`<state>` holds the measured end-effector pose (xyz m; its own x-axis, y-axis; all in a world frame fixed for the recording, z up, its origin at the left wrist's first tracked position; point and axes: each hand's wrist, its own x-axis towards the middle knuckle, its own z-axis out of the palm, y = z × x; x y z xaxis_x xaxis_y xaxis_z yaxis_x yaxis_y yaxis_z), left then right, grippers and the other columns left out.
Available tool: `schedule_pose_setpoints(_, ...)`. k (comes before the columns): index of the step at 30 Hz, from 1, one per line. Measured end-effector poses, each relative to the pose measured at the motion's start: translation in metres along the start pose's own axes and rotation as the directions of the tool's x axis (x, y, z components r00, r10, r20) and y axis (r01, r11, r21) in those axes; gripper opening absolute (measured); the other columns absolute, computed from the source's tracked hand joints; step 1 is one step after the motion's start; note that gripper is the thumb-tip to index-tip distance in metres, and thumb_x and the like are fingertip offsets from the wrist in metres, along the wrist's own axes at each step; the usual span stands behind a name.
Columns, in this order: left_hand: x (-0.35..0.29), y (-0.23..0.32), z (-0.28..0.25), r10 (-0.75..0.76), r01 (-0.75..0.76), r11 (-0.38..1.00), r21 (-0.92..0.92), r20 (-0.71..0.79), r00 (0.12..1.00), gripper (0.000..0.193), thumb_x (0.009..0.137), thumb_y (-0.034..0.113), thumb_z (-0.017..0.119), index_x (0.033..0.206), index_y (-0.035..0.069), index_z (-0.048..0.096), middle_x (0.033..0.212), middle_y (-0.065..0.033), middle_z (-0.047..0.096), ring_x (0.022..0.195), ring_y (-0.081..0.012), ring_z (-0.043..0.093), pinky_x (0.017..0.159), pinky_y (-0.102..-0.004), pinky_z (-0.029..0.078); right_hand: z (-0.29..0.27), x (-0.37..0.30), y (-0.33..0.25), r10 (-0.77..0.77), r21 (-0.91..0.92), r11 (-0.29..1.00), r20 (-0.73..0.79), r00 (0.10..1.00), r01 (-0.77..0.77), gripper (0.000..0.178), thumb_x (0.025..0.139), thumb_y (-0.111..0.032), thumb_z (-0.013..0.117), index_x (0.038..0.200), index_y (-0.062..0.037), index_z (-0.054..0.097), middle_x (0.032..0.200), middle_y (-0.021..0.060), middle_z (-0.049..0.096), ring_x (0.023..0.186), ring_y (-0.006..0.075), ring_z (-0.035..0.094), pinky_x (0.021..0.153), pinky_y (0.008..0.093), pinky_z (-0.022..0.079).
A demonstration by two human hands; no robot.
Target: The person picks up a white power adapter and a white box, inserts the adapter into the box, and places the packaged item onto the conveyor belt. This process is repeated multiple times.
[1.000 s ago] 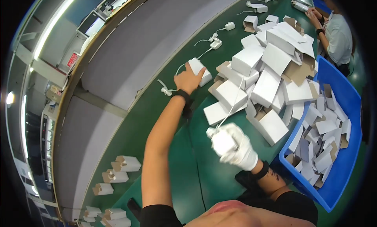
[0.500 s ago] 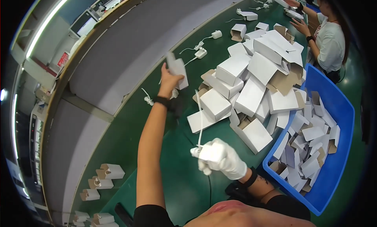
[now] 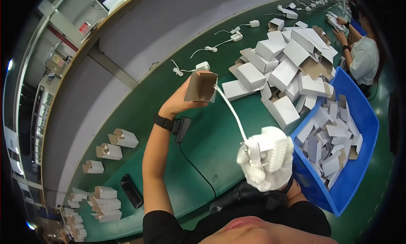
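Seen from the head camera, we hold one open white box (image 3: 201,88) just above the centre of the view, toward 12 o'clock, its brown inside facing us. Our bare left hand (image 3: 175,98), at 10 o'clock, grips it from the side. At 4 o'clock our right hand (image 3: 270,176), in a white glove, is closed around a white charger (image 3: 267,143) and its coiled cord. A length of that cord (image 3: 235,114) stretches toward 11 o'clock, its tip at the box's right edge; whether the two touch, we cannot tell.

Another charger (image 3: 203,66) lies on the green table (image 3: 203,147) at 12 o'clock, partly behind the box. A heap of white boxes (image 3: 251,77) spreads at 2 o'clock, near a blue bin (image 3: 358,117) of smaller cartons between 3 and 4. Open-flapped boxes (image 3: 125,138) line the table around 8 and 9 o'clock; a co-worker (image 3: 364,60) stands at 2.

We judge the step in hand to be pairing charger with box, the charger being outside. The next move, as we read it, calls for a steady, unpinched box mouth, the charger lined up with it, and the loose cord gathered clear of the edge.
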<state>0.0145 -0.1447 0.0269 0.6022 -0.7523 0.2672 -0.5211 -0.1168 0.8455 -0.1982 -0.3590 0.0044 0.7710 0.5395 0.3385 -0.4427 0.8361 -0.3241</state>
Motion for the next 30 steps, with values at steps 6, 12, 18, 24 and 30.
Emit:
schedule_pose_setpoints(6,-0.045,0.005,0.015,-0.059,0.051,0.996,0.07,0.125,0.99,0.074,0.062,0.008,0.077,0.128,0.01,0.044,0.125,-0.0029,0.048,0.116,-0.0197,0.046,0.099,-0.0341,0.037,-0.012,0.025,0.017,0.09,0.191,0.982,-0.413,0.906,-0.011,0.067,0.09,-0.055,0.044,0.127,0.0001,0.043,0.108,0.0169,0.058,0.073,0.0172,0.059,0.05,0.0256,0.045)
schedule_pose_setpoints(12,-0.077,-0.034,0.053,-0.062,0.009,0.981,0.192,0.271,0.961,0.083,0.061,0.016,0.083,0.132,0.009,0.041,0.127,-0.0048,0.047,0.12,-0.0201,0.044,0.102,-0.0345,0.034,-0.073,0.035,-0.009,-0.049,-0.634,0.74,-0.383,0.923,-0.224,0.047,0.088,-0.04,0.057,0.119,-0.0042,0.053,0.102,0.0162,0.061,0.074,0.0194,0.061,0.055,0.029,0.049)
schedule_pose_setpoints(18,-0.08,-0.049,0.092,-0.104,0.105,0.994,-0.001,0.165,0.981,0.086,0.061,0.018,0.084,0.133,0.007,0.038,0.126,-0.0077,0.048,0.117,-0.0213,0.046,0.101,-0.0341,0.035,-0.044,0.066,-0.001,-0.002,-0.581,-0.78,-0.37,0.929,-0.233,0.025,0.079,-0.023,0.063,0.099,-0.0074,0.064,0.087,0.0175,0.065,0.076,0.029,0.064,0.065,0.0365,0.052)
schedule_pose_setpoints(24,-0.092,-0.059,0.089,-0.174,0.174,0.984,-0.034,-0.019,0.985,0.082,0.058,0.02,0.085,0.127,0.006,0.043,0.119,-0.0096,0.053,0.109,-0.0227,0.052,0.095,-0.0336,0.039,-0.034,0.087,-0.013,0.034,-0.739,-0.655,-0.239,0.97,-0.159,0.023,0.074,-0.018,0.066,0.094,-0.0082,0.066,0.088,0.0163,0.065,0.076,0.0332,0.064,0.068,0.0372,0.051)
schedule_pose_setpoints(30,-0.084,-0.056,0.072,0.035,-0.028,0.998,0.053,-0.137,0.99,0.078,0.057,0.019,0.085,0.123,0.004,0.046,0.113,-0.0082,0.055,0.105,-0.0208,0.053,0.093,-0.0325,0.04,-0.072,0.124,-0.006,0.256,-0.784,-0.621,-0.227,0.939,-0.02,0.018,0.074,-0.019,0.065,0.088,-0.0087,0.067,0.088,0.0126,0.065,0.081,0.0314,0.063,0.071,0.037,0.051)
